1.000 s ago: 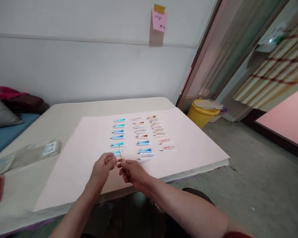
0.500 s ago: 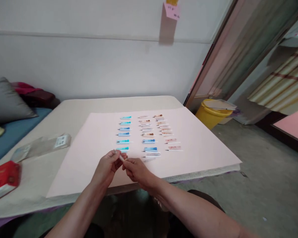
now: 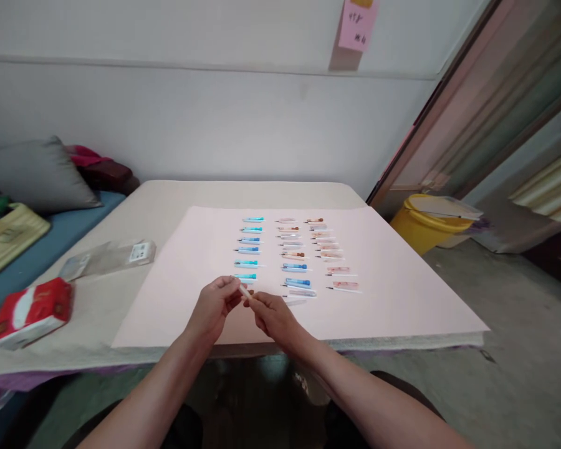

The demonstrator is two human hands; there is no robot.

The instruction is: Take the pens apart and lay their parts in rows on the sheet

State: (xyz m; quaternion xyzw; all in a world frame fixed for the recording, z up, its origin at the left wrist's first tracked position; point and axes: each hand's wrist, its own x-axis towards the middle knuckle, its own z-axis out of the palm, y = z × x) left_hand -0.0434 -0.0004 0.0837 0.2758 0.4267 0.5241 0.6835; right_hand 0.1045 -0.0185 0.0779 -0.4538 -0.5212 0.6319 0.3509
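Note:
My left hand (image 3: 215, 307) and my right hand (image 3: 272, 313) meet over the front of a pink sheet (image 3: 168, 312). Between their fingertips is a short, pale pen barrel (image 3: 245, 292), pinched by the left hand at its upper end and by the right at its lower end. Fingers cover part of it. Beyond the hands lie rows of pen parts: turquoise and blue barrels (image 3: 248, 249) on the left, blue and brownish ones (image 3: 293, 267) in the middle, pinkish ones (image 3: 345, 285) on the right. Thin refills lie alongside many of them.
Left of the sheet, a clear plastic bag (image 3: 107, 257) and a red tissue pack (image 3: 32, 312) rest on the beige tabletop (image 3: 177, 192). A grey cushion (image 3: 37, 174) lies farther left. At the back right stands a yellow bin (image 3: 414, 227). A pink note (image 3: 358, 28) hangs on the wall.
My view has turned slightly left, so everything sits farther right in the picture. Both hands still pinch the pale barrel, more of which now shows between them.

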